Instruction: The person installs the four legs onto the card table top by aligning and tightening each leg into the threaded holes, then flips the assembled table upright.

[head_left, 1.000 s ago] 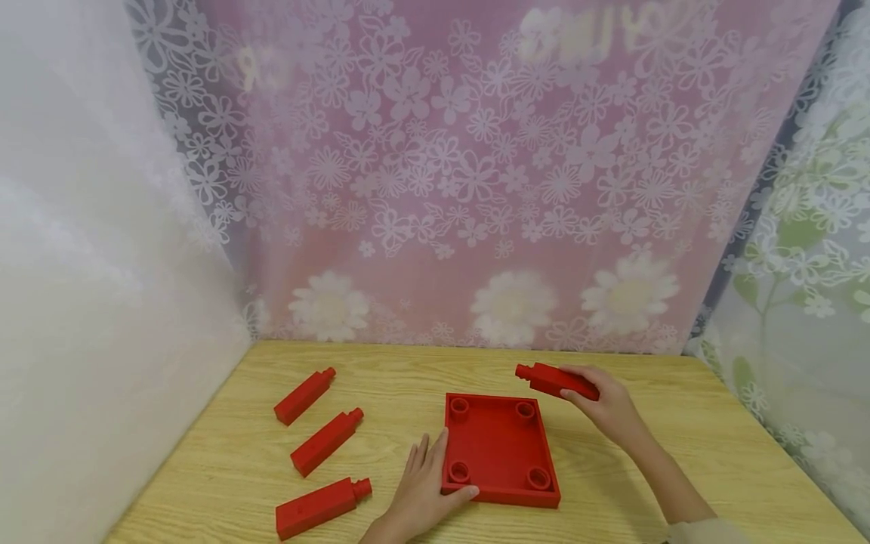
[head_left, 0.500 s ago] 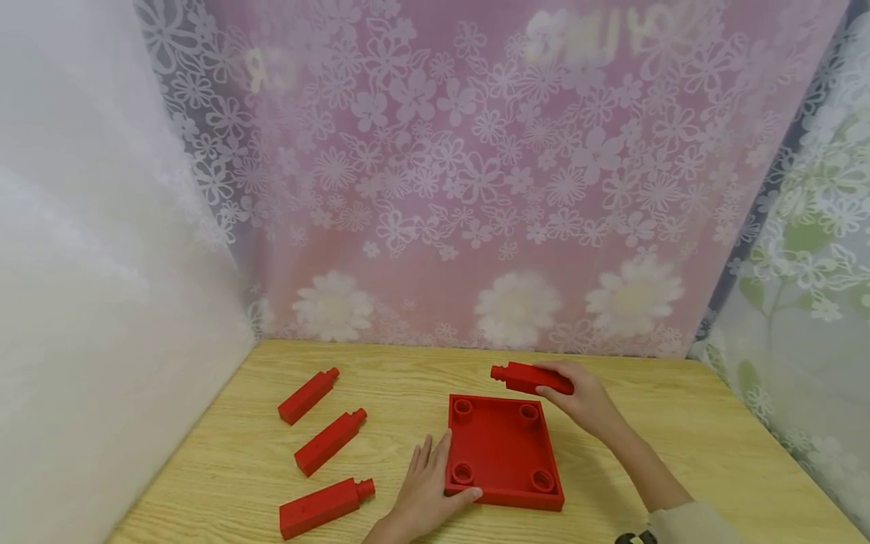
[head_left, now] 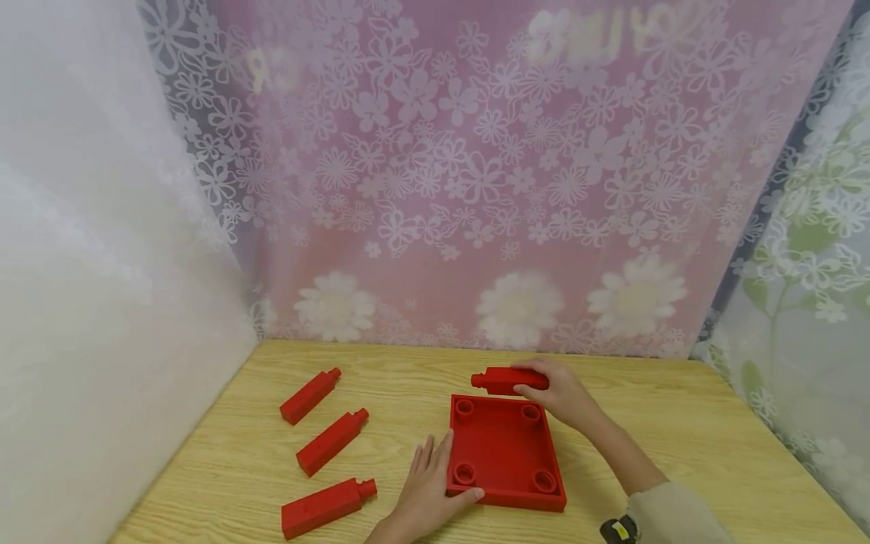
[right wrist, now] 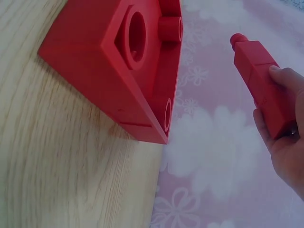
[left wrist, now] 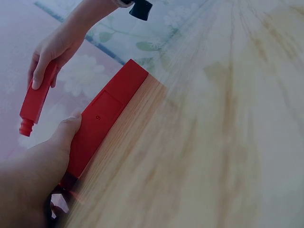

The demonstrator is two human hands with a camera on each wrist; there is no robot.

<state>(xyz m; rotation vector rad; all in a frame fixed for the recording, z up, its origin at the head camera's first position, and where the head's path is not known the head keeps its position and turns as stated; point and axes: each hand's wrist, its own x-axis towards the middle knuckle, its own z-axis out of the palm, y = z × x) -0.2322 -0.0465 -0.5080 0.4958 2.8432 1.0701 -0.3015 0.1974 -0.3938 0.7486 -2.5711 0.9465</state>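
A square red toy table top [head_left: 503, 449] lies upside down on the wooden table, with a raised rim and a round socket in each corner. My left hand [head_left: 423, 489] rests at its near left corner, fingers straight along the left side and thumb on the front rim. In the left wrist view, that thumb [left wrist: 66, 130] touches the outer wall. Just beyond the far rim, my right hand [head_left: 563, 391] holds a red table leg [head_left: 501, 380] by its thick end. The leg's ridged, screw-like tip points left, and it hangs raised in the right wrist view.
To the left, three similar red legs lie on the wooden table [head_left: 238, 468]: a far one [head_left: 309, 397], a middle one [head_left: 331, 442] and a near one [head_left: 326, 508]. A flowered pink curtain [head_left: 435, 227] closes off the back. A black wrist device [head_left: 618, 529] shows by the right sleeve.
My right hand has carried the leg leftward, from beyond the table top's far right corner to behind its far rim. The leg now lies more level. My left hand stays put.
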